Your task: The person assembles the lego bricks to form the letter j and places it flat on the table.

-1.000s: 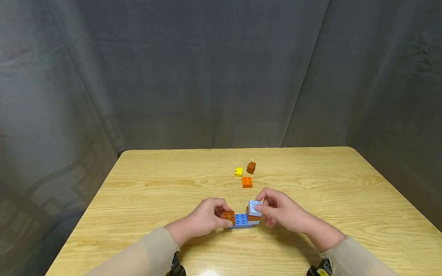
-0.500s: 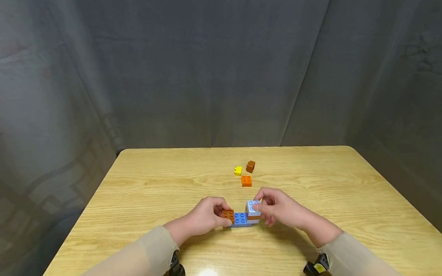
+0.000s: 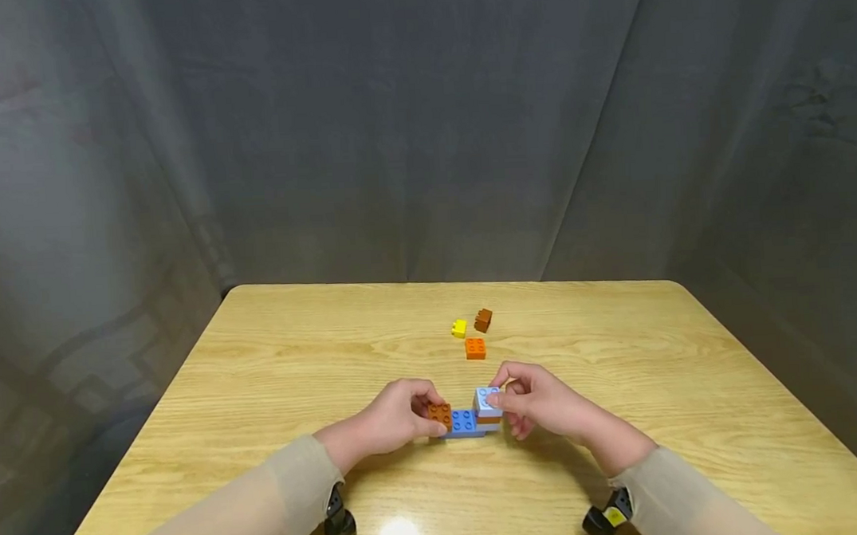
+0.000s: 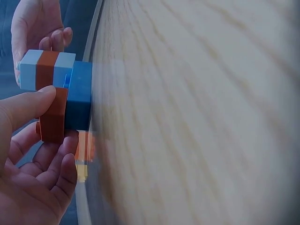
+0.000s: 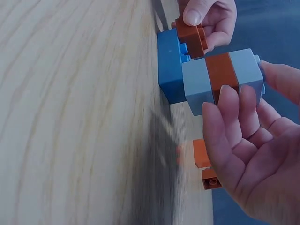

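Note:
My left hand [image 3: 395, 420] pinches a brown toy brick [image 3: 440, 415] that sits on the left end of a longer blue brick [image 3: 465, 422]. On the blue brick's right end, overhanging it, rises a stack: a lower light blue brick [image 5: 198, 86], a brown brick [image 5: 221, 75] and an upper light blue brick [image 5: 247, 70]. My right hand [image 3: 549, 404] holds the upper light blue brick, thumb on its studded top, fingers along the stack's side. In the right wrist view the three stacked bricks sit flush.
Beyond the hands on the wooden table [image 3: 295, 337] lie an orange brick [image 3: 475, 348], a small yellow brick [image 3: 459, 328] and another brown brick [image 3: 483, 320] on its side. A grey curtain [image 3: 394, 141] hangs behind the table.
The upper light blue brick, tilted above the stack a second ago, has come down level onto the brown brick under my right hand. My left hand keeps its hold on the other brown brick.

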The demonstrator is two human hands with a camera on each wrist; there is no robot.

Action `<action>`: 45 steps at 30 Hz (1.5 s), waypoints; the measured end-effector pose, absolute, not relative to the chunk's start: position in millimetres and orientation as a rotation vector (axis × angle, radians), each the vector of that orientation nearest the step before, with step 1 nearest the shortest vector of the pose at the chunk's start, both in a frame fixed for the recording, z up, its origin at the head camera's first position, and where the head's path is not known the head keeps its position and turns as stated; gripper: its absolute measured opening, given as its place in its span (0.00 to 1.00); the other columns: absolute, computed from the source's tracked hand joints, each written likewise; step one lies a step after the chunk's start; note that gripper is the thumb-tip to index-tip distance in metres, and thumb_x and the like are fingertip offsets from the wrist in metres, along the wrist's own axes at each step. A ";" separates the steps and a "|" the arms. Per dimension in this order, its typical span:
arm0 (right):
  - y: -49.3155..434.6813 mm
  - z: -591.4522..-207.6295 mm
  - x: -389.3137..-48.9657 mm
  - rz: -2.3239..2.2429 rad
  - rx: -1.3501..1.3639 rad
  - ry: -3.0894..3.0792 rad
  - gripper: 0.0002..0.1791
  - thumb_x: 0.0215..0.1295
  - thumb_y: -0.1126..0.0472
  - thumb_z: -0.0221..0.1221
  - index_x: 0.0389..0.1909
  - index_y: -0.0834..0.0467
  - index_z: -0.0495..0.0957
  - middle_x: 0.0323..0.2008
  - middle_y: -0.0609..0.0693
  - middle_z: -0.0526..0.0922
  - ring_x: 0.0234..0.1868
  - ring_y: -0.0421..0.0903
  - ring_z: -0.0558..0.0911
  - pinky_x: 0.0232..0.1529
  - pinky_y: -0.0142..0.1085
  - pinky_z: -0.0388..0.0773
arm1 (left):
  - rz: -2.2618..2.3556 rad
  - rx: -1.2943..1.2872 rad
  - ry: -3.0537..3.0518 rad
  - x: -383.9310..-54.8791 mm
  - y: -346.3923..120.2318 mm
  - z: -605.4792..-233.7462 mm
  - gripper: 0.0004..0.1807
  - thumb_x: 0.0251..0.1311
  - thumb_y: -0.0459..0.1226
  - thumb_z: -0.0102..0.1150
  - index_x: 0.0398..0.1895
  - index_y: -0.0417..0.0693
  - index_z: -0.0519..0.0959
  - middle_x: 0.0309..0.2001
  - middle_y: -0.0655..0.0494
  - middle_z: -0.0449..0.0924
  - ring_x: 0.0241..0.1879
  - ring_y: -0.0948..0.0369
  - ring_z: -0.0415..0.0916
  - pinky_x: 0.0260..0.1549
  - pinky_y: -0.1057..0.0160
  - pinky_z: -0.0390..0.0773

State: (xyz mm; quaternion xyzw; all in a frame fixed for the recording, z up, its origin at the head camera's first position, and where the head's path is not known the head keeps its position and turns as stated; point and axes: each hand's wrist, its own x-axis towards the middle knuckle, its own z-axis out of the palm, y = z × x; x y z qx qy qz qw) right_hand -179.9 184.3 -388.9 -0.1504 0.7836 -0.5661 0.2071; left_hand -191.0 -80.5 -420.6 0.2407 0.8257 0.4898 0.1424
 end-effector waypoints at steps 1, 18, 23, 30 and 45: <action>184.0 -388.3 -180.2 -1.575 -0.415 2.182 0.12 0.70 0.59 0.61 0.43 0.63 0.72 0.21 0.55 0.75 0.21 0.49 0.77 0.26 0.46 0.81 | 1.413 0.697 2.385 -191.5 -80.9 -420.1 0.11 0.54 0.33 0.73 0.39 0.47 0.82 0.35 0.58 0.78 0.35 0.59 0.74 0.34 0.62 0.75; 184.3 -379.3 -188.5 -1.433 -0.480 2.255 0.11 0.67 0.58 0.64 0.38 0.62 0.76 0.21 0.54 0.76 0.22 0.48 0.78 0.30 0.51 0.81 | 1.430 0.711 2.378 -190.6 -80.6 -419.4 0.11 0.52 0.32 0.74 0.37 0.45 0.82 0.35 0.57 0.77 0.34 0.59 0.73 0.35 0.61 0.74; 187.7 -374.0 -194.6 -1.428 -0.469 2.341 0.15 0.71 0.53 0.59 0.36 0.63 0.79 0.23 0.55 0.76 0.26 0.51 0.79 0.35 0.49 0.81 | 1.409 0.705 2.376 -191.4 -80.1 -419.5 0.11 0.53 0.33 0.74 0.38 0.46 0.82 0.34 0.57 0.77 0.34 0.59 0.73 0.35 0.61 0.74; 192.3 -366.4 -217.2 -1.479 -0.397 2.438 0.13 0.72 0.57 0.57 0.36 0.65 0.78 0.21 0.55 0.76 0.26 0.53 0.80 0.35 0.49 0.80 | 1.404 0.693 2.369 -191.3 -80.2 -418.3 0.11 0.53 0.33 0.74 0.37 0.48 0.82 0.34 0.57 0.77 0.34 0.59 0.73 0.35 0.62 0.74; 177.6 -401.2 -306.5 -1.335 -0.032 2.792 0.23 0.63 0.62 0.66 0.56 0.65 0.74 0.54 0.66 0.74 0.51 0.60 0.74 0.50 0.50 0.73 | 1.409 0.699 2.372 -192.8 -82.5 -421.7 0.11 0.53 0.33 0.74 0.37 0.48 0.82 0.34 0.58 0.77 0.34 0.59 0.73 0.35 0.62 0.74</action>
